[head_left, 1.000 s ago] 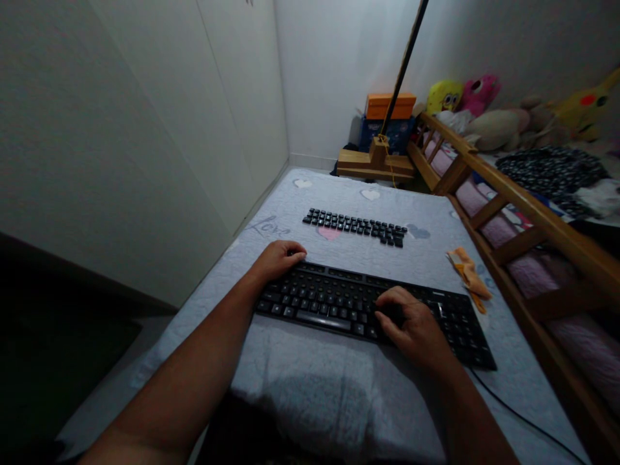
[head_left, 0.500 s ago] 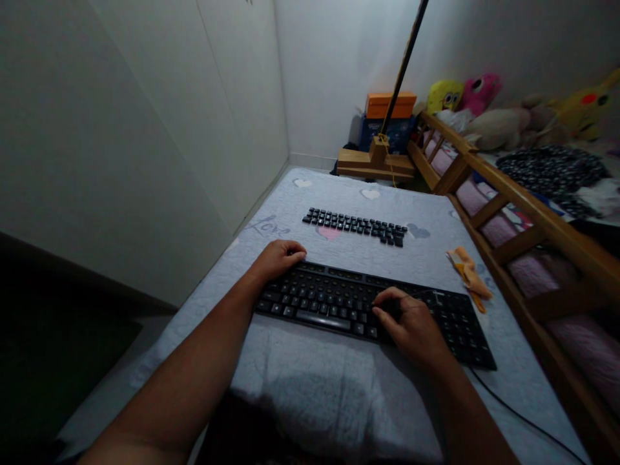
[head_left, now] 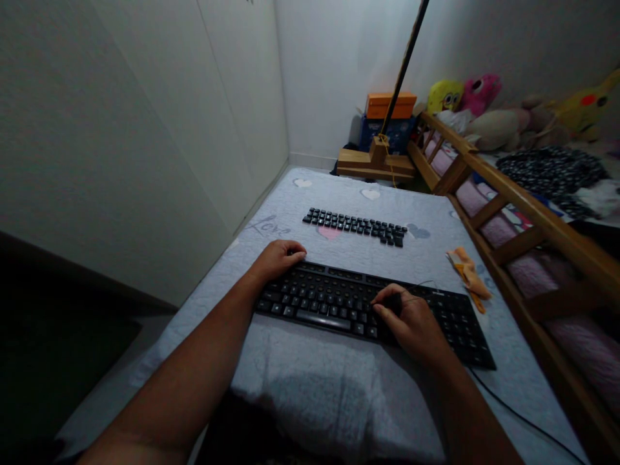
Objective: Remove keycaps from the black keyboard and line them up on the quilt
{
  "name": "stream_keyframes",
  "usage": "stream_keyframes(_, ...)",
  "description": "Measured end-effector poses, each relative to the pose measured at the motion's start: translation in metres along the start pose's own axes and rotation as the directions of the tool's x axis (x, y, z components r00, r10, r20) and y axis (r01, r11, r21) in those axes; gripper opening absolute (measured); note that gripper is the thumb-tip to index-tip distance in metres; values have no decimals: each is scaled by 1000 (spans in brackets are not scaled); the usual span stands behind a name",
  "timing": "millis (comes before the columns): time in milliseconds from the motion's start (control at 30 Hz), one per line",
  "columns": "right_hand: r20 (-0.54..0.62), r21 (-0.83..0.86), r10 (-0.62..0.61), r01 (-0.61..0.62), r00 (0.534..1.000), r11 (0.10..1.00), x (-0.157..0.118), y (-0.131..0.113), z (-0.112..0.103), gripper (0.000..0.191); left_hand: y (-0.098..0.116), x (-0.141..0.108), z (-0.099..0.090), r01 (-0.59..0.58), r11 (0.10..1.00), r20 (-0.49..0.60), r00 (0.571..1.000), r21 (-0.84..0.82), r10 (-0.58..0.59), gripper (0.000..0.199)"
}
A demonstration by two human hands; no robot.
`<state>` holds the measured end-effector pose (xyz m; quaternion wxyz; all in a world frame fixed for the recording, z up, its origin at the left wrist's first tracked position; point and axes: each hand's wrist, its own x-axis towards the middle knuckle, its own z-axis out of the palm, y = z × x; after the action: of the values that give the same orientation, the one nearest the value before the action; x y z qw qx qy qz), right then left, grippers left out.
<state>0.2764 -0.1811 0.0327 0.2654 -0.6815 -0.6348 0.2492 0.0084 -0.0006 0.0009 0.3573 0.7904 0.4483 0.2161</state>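
A black keyboard [head_left: 323, 320] lies at a slant on the cloth-covered table, with its upper rows of keycaps off. My left hand [head_left: 279, 258] is closed around the keyboard's upper left corner. Over the right part of the keys, my right hand [head_left: 403, 318] is pinched, thumb and forefinger close together; a thin wire [head_left: 426, 282] sticks out from it above the keyboard. What the fingertips grip at the keys is too small to make out. Beyond the keyboard, loose black keycaps [head_left: 356, 223] lie in rows on the cloth.
An orange cloth [head_left: 473, 278] with a small tool lies right of the keyboard. The cable [head_left: 526, 413] runs off to the lower right. A wooden bed rail [head_left: 504, 194] borders the right side, and a pale cabinet [head_left: 145, 129] stands left. Boxes [head_left: 390, 105] stand behind.
My right hand has shifted slightly and tilted, and the wire in it has turned and moved a little to the left. My left hand stays where it was.
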Motion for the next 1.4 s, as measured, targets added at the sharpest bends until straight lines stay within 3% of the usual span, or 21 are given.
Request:
stream_keyframes(633, 22, -53, 58, -57, 998, 997, 14, -2, -6, 15, -2, 1, 1, 6, 1000, -5, 1000, 3, -6, 32)
stream_keyframes(833, 46, -33, 110, -109, 993, 994, 16, -1, -7, 16, -1, 0, 0, 12, 1000, -2, 1000, -3, -12, 31)
stream_keyframes(1400, 45, 50, 103, -105, 994, 993, 19, 1, -6, 13, 3, 0, -1, 27, 1000, -2, 1000, 4, -27, 32)
